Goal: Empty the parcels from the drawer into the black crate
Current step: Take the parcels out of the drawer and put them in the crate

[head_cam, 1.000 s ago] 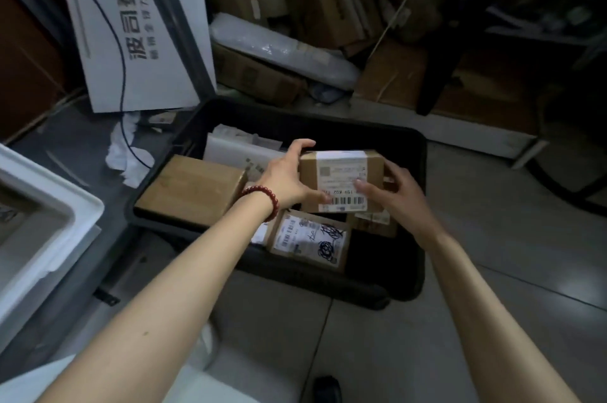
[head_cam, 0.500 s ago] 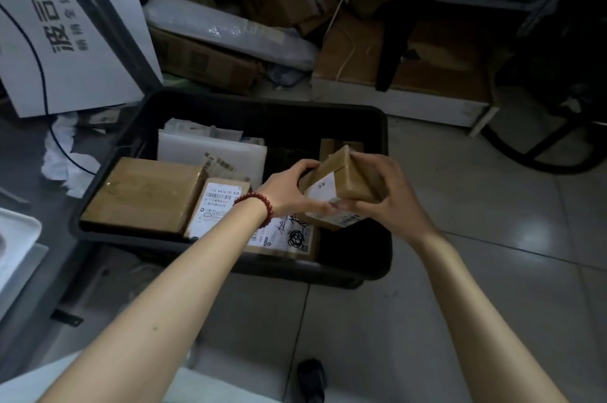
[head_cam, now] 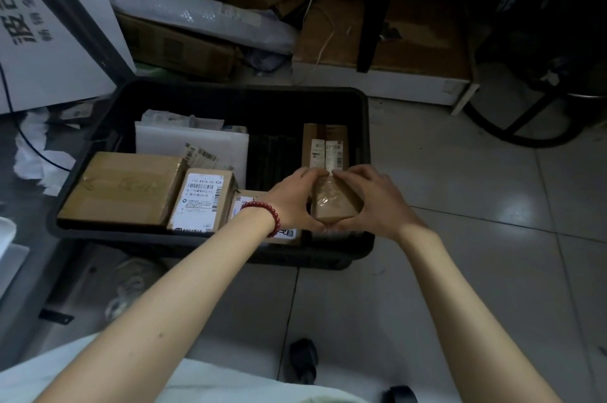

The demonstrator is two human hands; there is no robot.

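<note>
A black crate [head_cam: 361,113] stands on the tiled floor and holds several parcels. Over its near right corner, a small taped brown parcel [head_cam: 333,202] is gripped from both sides: my left hand [head_cam: 294,200], with a red bead bracelet at the wrist, and my right hand [head_cam: 372,197]. Just behind it lies a narrow brown box [head_cam: 323,146] with white labels. A large brown box [head_cam: 123,187], a labelled box [head_cam: 202,200] and a white padded envelope [head_cam: 187,143] fill the crate's left half. No drawer is in view.
Cardboard boxes and a bubble-wrapped roll [head_cam: 197,18] crowd the floor behind the crate. A white printed carton [head_cam: 49,41] leans at the left. A black chair base [head_cam: 525,117] stands at the right. Tiled floor [head_cam: 476,238] lies to the right of the crate.
The parcel has been turned over, so its label no longer faces me, and lowered toward the crate's near right corner. The camera has moved closer and to the left.
</note>
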